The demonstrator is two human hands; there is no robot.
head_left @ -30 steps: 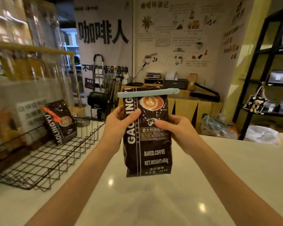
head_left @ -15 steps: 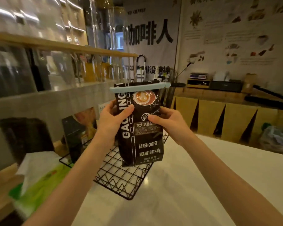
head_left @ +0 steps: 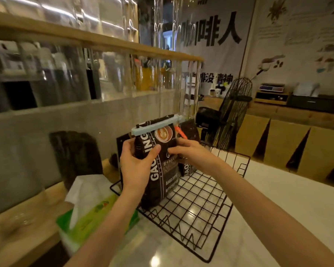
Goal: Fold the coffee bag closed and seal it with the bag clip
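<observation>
step in hand: folding and clipping appear complete; the sealed bag is being lowered into storage, judged from the clip already across the top.
coffee bag (head_left: 163, 170): dark printed pouch, held upright between both hands, its base at or just above the wire floor; contact there cannot be told.
bag clip (head_left: 156, 125): pale blue bar, above the fingers, clamped across the folded top edge and slightly tilted, its far end higher.
left hand (head_left: 137, 166): fingers wrapped around the bag's left edge, thumb pressed on the front face; grasping the bag.
right hand (head_left: 193, 156): fingers behind the right edge, thumb on the front; also grasping the bag.
wire basket (head_left: 218, 234): black grid tray, below and in front of the fingers, resting on the bench (head_left: 278, 218).
second bag (head_left: 189, 135): similar dark pouch with an orange clip, just beyond the right fingers, standing at the basket's back.
tissue box (head_left: 93, 214): green pack, below and left of the left wrist, outside the basket.
next move calls for: settling the base flat on the grid, leaning the bag so it stays upright, then loosening both grips together.
risk: the bag may tip forward when let go, as the load sits high.
</observation>
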